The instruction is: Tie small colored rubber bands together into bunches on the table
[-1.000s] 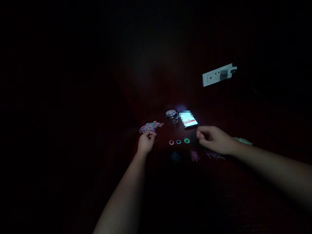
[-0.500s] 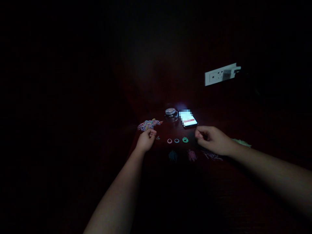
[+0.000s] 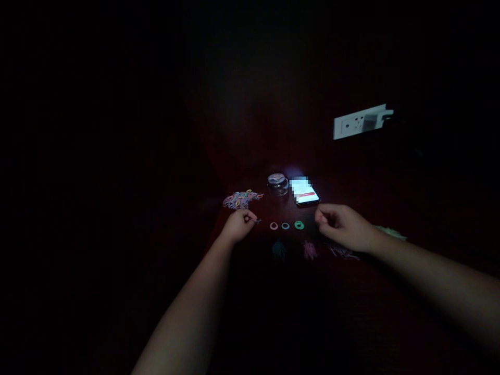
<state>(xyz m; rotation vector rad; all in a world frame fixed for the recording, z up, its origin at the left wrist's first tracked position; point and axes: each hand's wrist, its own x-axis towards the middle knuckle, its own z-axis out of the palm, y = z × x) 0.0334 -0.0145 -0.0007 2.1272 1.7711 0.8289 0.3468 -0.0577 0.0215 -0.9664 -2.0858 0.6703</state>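
My left hand [image 3: 239, 226] is closed in a pinch, with its fingertips at a small dark greenish elastic band [image 3: 257, 222] on the dark table. Just beyond that hand lies a mixed heap of coloured elastic bands [image 3: 242, 198]. To the right, a pink ring [image 3: 274, 225], a blue ring [image 3: 285, 226] and a green ring [image 3: 299, 225] form a row. My right hand [image 3: 344, 227] is curled, thumb and fingers together; whatever it may hold is hidden. Near it are a lilac pile of bands [image 3: 344, 252] and a pale green pile [image 3: 392, 233].
Closer to me lie a dark teal pile [image 3: 278, 250] and a pink pile [image 3: 310, 250]. A lidded clear jar [image 3: 277, 185] stands at the back beside a lit phone [image 3: 307, 195]. A wall socket [image 3: 357, 123] holds a plug. The surroundings are very dark.
My left hand has shifted right, bringing its fingertips to the small greenish band. The right hand stays curled in nearly the same place. The whole view has slid slightly.
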